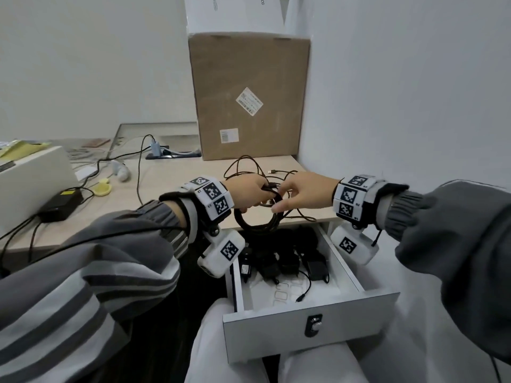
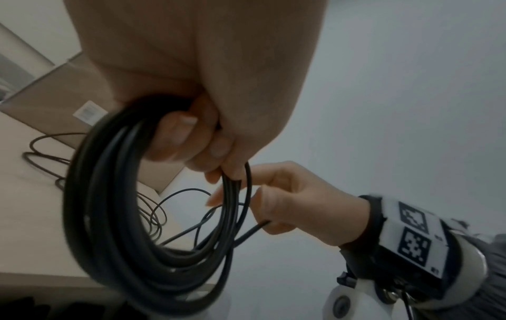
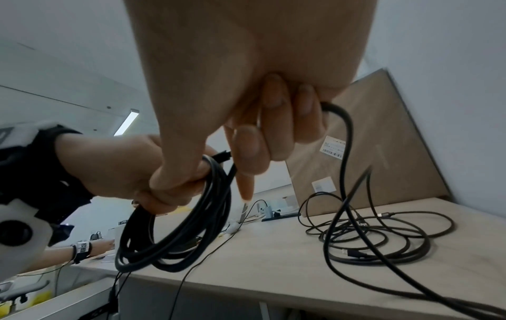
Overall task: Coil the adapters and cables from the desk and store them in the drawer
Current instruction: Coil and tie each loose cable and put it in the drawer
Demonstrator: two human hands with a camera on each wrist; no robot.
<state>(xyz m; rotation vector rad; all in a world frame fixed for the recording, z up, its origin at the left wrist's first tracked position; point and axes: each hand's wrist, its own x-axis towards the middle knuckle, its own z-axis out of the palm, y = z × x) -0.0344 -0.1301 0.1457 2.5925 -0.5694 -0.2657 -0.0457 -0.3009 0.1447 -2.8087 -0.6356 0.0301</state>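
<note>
Several turns of thick black rubber cable (image 2: pixel 115 216) already hang as a round coil from your left hand (image 1: pixel 246 193), whose fingers (image 2: pixel 175 134) are curled tight around the top of the loops. Your right hand (image 1: pixel 301 193) sits just beside it, its fingers (image 3: pixel 290 121) curled round the free run of the same cable, which trails from under them down to the pale wooden surface (image 3: pixel 273 259).

On that surface, beyond your fingertips, a tangle of thin black cables (image 3: pixel 383 233) lies loose in front of the tall brown cardboard box (image 1: pixel 249 95). Below your hands the white drawer (image 1: pixel 309 322) stands open, with black power adapters (image 1: pixel 287 264) already inside.

To finish this coil well, I would keep the left fingers clamped where the loops cross and let the right fingers slide along the free run, not grip it hard, so each new turn matches the ones hanging. The likely snag is the free run dragging the thin tangle along with it, so lift it clear first. Feed each turn under the left thumb, then lower the whole coil straight down into the open drawer without loosening the left hold.
</note>
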